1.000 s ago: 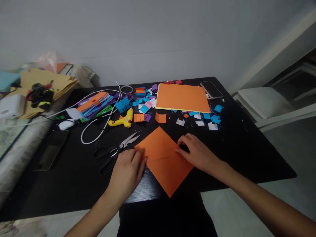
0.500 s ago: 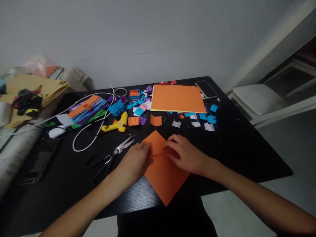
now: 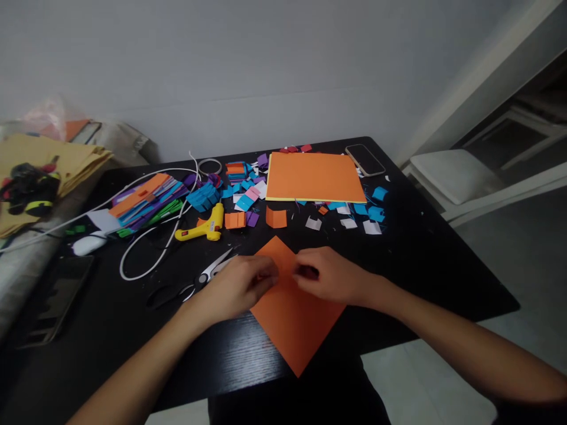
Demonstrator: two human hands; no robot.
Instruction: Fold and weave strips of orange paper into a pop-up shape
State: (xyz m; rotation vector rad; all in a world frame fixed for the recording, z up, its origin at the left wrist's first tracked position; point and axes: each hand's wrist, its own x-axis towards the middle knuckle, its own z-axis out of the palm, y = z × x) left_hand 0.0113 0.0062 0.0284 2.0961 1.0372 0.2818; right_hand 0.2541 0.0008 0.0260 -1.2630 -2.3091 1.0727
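Note:
An orange sheet of paper (image 3: 297, 330) lies on the black table with one corner towards me. Over its left side is my left hand (image 3: 245, 280), its fingers curled in towards the thumb. My right hand (image 3: 330, 273) faces it across the sheet, fingers bent and fingertips close to the thumb. A narrow gap separates the two hands. Whatever is between the fingertips is blurred and cannot be made out. Open-bladed scissors (image 3: 205, 277) lie left of the sheet, partly behind my left hand and forearm.
Behind the sheet are a yellow glue gun (image 3: 204, 225), a stack of orange paper (image 3: 316, 177) and scattered small paper pieces (image 3: 313, 224). Bundled coloured strips (image 3: 148, 200) and a white cable (image 3: 133, 274) lie left. One phone (image 3: 365, 159) rests at the back right, another (image 3: 57, 301) at left.
The fingers of both hands have curled in more, and my left hand has rolled so its thumb side shows. The whole view has shifted slightly; the orange sheet stays on the table.

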